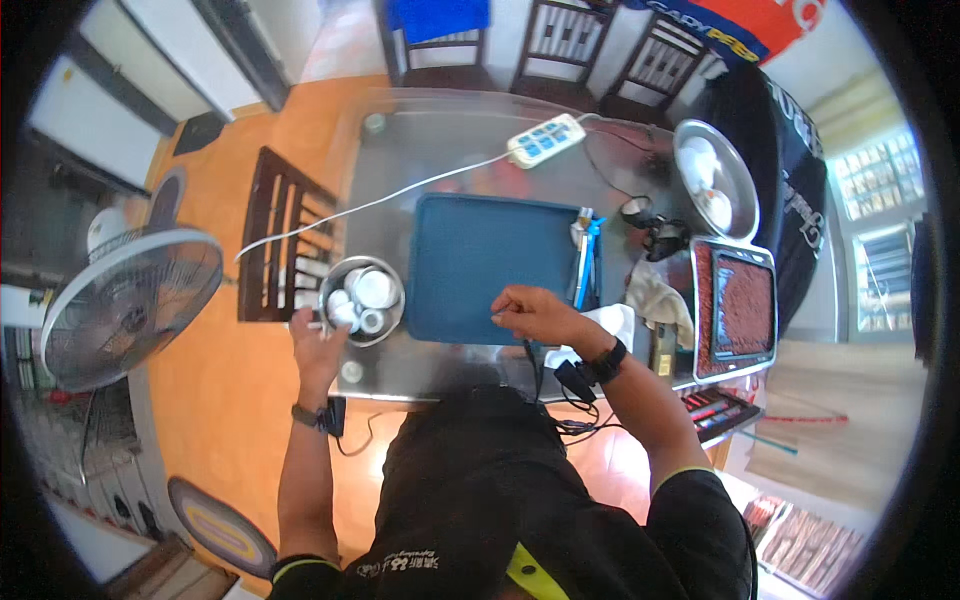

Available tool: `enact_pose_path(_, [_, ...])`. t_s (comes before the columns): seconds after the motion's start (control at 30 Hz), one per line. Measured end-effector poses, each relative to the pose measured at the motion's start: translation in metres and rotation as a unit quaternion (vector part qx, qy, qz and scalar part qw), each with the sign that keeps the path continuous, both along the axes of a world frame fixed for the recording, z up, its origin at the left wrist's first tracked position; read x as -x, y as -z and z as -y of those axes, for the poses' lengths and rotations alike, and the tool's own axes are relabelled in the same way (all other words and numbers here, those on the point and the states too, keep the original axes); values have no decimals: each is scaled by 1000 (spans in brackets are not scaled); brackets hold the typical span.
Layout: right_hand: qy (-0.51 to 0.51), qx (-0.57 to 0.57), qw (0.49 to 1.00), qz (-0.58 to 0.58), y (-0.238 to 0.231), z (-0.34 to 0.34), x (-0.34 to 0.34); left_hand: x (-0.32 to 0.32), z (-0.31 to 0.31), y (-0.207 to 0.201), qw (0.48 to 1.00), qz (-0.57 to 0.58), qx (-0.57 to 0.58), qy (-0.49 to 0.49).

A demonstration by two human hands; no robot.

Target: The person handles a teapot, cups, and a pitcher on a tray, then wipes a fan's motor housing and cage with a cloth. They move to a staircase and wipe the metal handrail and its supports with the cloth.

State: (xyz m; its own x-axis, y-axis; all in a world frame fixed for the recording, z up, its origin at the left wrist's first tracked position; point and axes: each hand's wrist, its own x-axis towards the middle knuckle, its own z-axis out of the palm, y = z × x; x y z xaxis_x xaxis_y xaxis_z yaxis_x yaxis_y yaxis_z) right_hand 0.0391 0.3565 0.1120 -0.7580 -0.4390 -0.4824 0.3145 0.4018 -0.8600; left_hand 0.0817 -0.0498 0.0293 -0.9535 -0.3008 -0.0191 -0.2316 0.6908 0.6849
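On the left of the table, a round metal bowl [400, 305] holds several white pieces [372, 290], some shaped like small cups or rings. My left hand [318, 350] is at its near left rim, thumb over the edge and fingers outside, gripping it. Over the near edge of a blue tray [465, 265], my right hand [540, 315] has its fingers drawn together; whatever they hold, if anything, is too small to make out. Blue-handled tools [585, 255] lie along the tray's right side.
A white power strip [545, 141] trails its cord across the table. Right of the tray are a cloth [665, 300], a large metal basin [742, 190] with white things and a metal tray [735, 368] of reddish-brown grains. A fan [130, 305] and a wooden chair [265, 235] stand left.
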Motion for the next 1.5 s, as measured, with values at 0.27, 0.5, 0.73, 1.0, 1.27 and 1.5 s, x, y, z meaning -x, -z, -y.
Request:
enact_pose_path(0.27, [11,-113,949,-296,65,-72,-17,-3,-16,13,924,118,-355,-73])
enact_pose_path(0.5, [77,-229,958,-154,67,-116,-25,41,20,-3,916,208,-330,92])
enact_pose_path(0.73, [160,-340,903,-209,82,-131,-10,95,20,-9,955,99,-58,272])
enact_pose_path(1.0, [185,-439,849,-227,79,-107,40,99,0,1,972,-88,-175,128])
enact_pose_path(1.27, [171,-507,829,-164,100,-119,57,30,-45,-45,983,-109,-144,31])
enact_pose_path(1.5, [195,-480,841,-157,111,-129,54,0,-70,-57,983,-99,-151,33])
